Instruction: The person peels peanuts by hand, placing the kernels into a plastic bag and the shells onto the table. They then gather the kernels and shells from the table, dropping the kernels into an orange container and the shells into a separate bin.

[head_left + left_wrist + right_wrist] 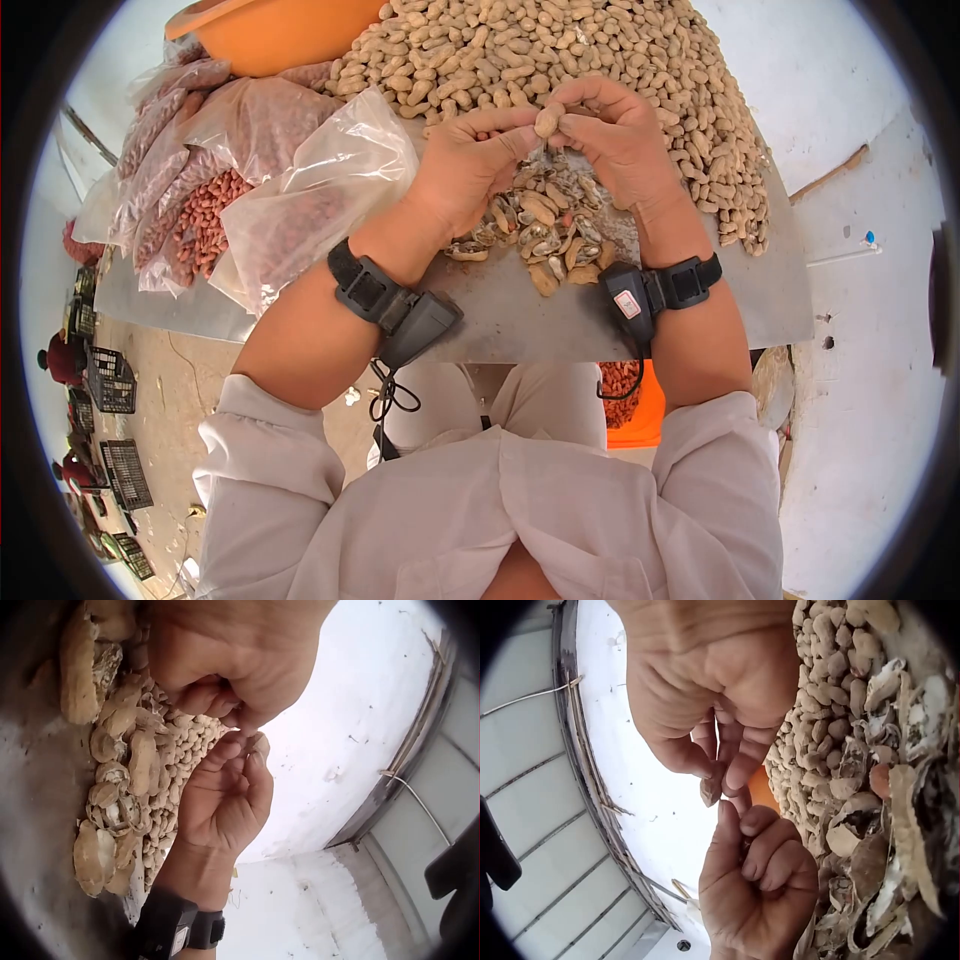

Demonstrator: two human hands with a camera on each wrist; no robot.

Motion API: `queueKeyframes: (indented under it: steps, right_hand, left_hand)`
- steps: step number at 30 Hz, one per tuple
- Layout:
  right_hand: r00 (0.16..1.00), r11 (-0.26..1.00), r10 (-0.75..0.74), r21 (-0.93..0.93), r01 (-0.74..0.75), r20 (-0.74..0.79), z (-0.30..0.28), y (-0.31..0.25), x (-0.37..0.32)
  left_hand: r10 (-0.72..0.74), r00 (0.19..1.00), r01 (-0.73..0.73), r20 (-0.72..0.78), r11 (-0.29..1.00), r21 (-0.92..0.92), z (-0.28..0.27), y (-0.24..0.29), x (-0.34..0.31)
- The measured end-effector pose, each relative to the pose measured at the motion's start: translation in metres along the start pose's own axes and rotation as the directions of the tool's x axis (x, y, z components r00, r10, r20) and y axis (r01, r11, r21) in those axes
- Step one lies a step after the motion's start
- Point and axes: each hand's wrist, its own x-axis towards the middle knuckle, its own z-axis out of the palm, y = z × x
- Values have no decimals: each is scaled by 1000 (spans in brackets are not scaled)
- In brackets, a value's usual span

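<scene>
An unshelled peanut (547, 122) is between my two hands, over the near edge of the peanut heap. My right hand (622, 142) pinches it between thumb and fingertips; in the right wrist view the peanut (711, 792) sticks out past the thumb. From the other side, my left hand (462, 165) brings thumb and forefinger together at the peanut's end, its other fingers curled toward the palm. Something small and reddish shows among those curled fingers; I cannot tell what it is. Below both hands lie broken peanut shells (545, 225) on the metal tabletop (500, 325).
A big heap of unshelled peanuts (690, 90) covers the back and right of the table. Plastic bags of red kernels (210, 220) lie at left, beneath an orange basin (270, 35). An orange tub (648, 405) with red kernels stands below the table edge. Black crates (112, 380) are on the floor.
</scene>
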Motion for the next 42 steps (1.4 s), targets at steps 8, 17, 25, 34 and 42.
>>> queueKeyframes:
  steps: [8, 17, 25, 34, 42]
  right_hand:
    - [992, 986, -117, -125, 111, -45, 1, 9, 2]
    - [995, 982, 85, -165, -94, -61, 17, -6, -4]
    - [998, 968, -1, -250, -14, -59, 12, 4, -3]
    - [997, 833, -72, -549, 70, 18, 24, 1, -7]
    - [997, 800, 5, -598, -48, -74, 37, -4, -11]
  left_hand:
    - [23, 999, -26, -41, 998, -63, -1, 0, 1]
    - [132, 990, -137, -50, 984, -117, -4, -1, 2]
    - [127, 988, -126, -86, 992, 19, -3, 0, 2]
    - [157, 987, -160, 32, 980, 121, -12, -3, 6]
    - [64, 998, -62, -28, 996, 67, -8, -3, 1]
